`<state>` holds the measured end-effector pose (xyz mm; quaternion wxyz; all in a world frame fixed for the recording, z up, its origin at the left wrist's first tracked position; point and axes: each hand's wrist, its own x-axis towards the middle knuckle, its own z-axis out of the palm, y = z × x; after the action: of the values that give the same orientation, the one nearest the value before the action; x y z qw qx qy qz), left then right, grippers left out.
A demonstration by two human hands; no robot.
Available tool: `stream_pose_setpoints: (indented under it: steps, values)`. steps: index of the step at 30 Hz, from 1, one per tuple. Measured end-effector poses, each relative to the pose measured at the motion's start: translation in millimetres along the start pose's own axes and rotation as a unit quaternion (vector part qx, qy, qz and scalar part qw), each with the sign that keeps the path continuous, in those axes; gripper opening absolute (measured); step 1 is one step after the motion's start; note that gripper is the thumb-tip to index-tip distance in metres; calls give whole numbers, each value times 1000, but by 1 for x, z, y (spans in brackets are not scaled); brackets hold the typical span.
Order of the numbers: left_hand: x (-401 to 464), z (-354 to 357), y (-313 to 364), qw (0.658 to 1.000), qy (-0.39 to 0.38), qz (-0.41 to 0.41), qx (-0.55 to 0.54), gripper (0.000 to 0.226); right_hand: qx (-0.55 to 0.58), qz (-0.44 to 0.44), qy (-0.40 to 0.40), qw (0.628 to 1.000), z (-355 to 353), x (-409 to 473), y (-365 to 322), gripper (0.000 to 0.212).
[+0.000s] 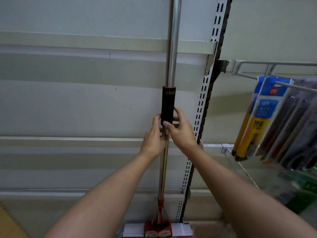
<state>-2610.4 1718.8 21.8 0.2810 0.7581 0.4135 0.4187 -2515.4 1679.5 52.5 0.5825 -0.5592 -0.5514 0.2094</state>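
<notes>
The pale grey back panel (68,103) of a shop shelving bay fills most of what I can see, bare and crossed by a few horizontal ribs. The mop (173,48) stands upright against it, a little right of the middle. Its shiny metal pole runs from above the top of my view down to the floor. To the right of it a white slotted upright (202,100) leans through the scene, and past that hang the packets (267,117) on a wire hook bar (274,66). The front packets have blue card tops with a small red logo patch, too blurred to read, and a blue label with white lettering I cannot make out. Below that, on a yellow label, a black "18" is plain enough, and yellow tool bodies show through the plastic. At the floor the mop head (132,229) is a flat white block held in a red bracket with small labels I cannot read. Halfway up the pole sits a black foam grip (168,103) with a thin red ring at its top and a line of yellow print just under it (too small to read from here). The right hand (181,133) clasps the lower end of that grip, thumb laid across its front and fingers wrapped behind. The left hand (154,140) curls round the bare pole just beneath, fingertips touching the grip's left edge.
</notes>
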Motion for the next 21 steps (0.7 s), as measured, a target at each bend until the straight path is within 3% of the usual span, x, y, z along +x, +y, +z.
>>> stream_pose_setpoints:
  steps: [12, 17, 21]
  values:
    - [-6, 2, -7, 1000, 10, 0, -15, 72, -6, -3, -31, 999, 0, -5, 9, 62]
    - [-31, -9, -15, 999, 39, 15, 30, 81, -162, -29, -39, 986, -4, -29, 28, 81]
    - [-61, -30, -19, 997, 29, 48, 56, 83, -188, -24, -47, 981, -10, -54, 36, 82]
